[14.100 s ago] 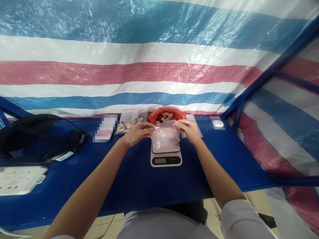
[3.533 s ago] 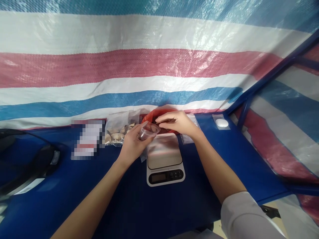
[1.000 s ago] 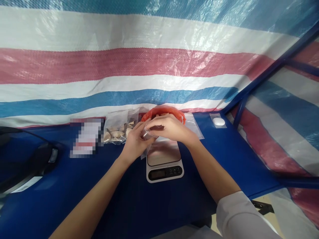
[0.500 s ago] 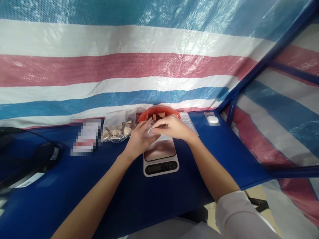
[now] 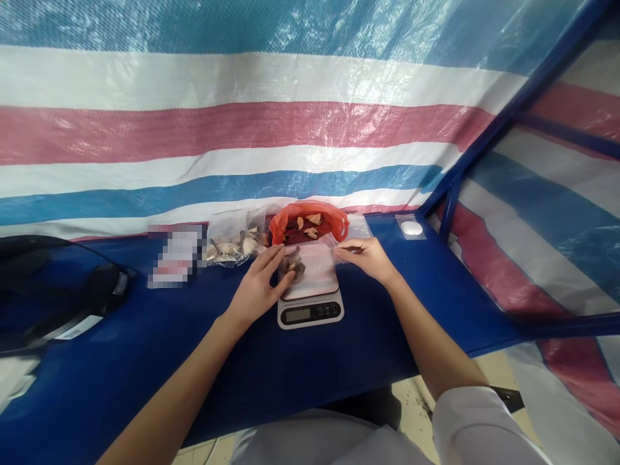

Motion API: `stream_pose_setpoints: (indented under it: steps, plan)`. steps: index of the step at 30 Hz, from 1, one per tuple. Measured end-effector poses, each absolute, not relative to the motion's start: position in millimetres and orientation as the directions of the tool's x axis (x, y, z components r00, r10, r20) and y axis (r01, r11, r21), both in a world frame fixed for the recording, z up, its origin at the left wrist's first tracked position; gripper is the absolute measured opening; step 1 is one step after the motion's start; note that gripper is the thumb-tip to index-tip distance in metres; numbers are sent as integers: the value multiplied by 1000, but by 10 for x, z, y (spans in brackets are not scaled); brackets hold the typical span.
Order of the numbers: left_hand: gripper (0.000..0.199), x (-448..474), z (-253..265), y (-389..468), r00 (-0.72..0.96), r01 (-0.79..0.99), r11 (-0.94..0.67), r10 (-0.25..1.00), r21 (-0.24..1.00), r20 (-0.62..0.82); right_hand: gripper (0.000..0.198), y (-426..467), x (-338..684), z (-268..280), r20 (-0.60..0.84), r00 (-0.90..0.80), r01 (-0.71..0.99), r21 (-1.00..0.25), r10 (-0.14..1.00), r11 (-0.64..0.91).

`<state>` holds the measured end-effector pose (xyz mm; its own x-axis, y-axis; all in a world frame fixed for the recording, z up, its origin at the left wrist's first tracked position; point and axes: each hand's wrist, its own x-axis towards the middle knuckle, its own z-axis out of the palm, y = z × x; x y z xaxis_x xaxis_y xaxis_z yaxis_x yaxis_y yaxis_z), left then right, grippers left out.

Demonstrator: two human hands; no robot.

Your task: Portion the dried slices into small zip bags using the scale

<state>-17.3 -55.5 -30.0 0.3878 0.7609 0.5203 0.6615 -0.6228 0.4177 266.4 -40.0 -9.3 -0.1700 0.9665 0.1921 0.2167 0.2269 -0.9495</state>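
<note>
A small clear plastic bag (image 5: 314, 258) with dark brown dried pieces (image 5: 292, 265) at its left end lies over the plate of a kitchen scale (image 5: 312, 313). My left hand (image 5: 259, 284) holds that left end, thumb and fingers on either side of the brown pieces. At the bag's upper right corner, my right hand (image 5: 365, 258) pinches the plastic edge. The scale's display is lit, but I cannot read it. Just behind the scale sits an open red plastic bag (image 5: 341, 226) with pale brown chunks (image 5: 311, 232) inside.
A clear bag of pale chunks (image 5: 232, 248) lies left of the red bag. Farther left are a blurred-out packet (image 5: 177, 255) and a black device (image 5: 101, 290). A white round object (image 5: 411, 228) rests at right. Striped sheeting (image 5: 242, 135) walls the blue table (image 5: 271, 381).
My hands were close together over the scale, with the clear bag bunched between them. They have moved apart, spreading the bag across the plate. The display has turned from dark to lit.
</note>
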Motion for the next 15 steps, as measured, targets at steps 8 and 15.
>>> stream_pose_setpoints:
  steps: [8, 15]
  plan:
    - [55, -107, -272, -508, 437, 650, -631, 766, 422, 472, 32, -453, 2755, -258, 142, -186, 266, -945, 972, 189]
    - [47, -213, -262, -562, 395, 635, -652, 735, 414, 552, 35, -539, 2878, -217, 142, -148, 295, -938, 979, 180]
